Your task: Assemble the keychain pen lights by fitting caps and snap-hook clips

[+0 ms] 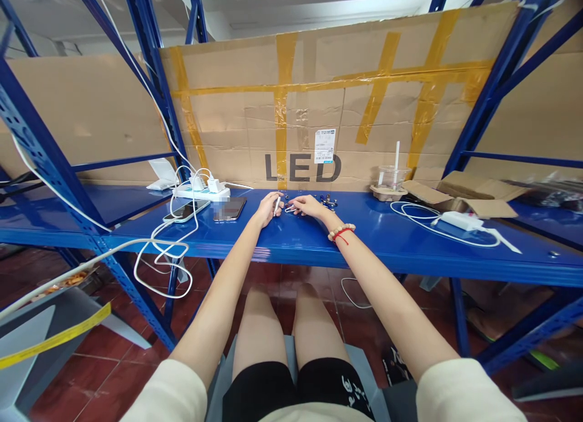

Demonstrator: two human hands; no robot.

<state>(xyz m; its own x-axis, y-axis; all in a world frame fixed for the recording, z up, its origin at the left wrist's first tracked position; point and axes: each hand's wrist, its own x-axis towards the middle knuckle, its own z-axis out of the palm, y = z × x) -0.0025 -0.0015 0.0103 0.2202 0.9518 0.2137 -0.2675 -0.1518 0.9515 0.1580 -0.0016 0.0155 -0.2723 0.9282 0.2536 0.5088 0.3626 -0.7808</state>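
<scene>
Both forearms reach onto the blue metal shelf (291, 240), hands close together over its middle. My left hand (268, 209) is closed around a slim white stick-like piece (277, 204), held roughly upright. Just to the right, my right hand (308, 206) pinches a small shiny piece (290, 209) at its fingertips; its exact kind is too small to make out. Several small dark and metallic parts (328, 201) lie scattered behind and beside my right hand. A beaded bracelet with a red cord (341, 231) circles my right wrist.
Left of my hands lie a dark tablet-like device (232, 208), a phone (184, 211), and a power strip (214, 193) with tangled white cables. Rightward stand a clear cup with a straw (392, 178), an opened cardboard box (473, 191) and a white adapter (461, 220). Cardboard (228, 130) walls the back.
</scene>
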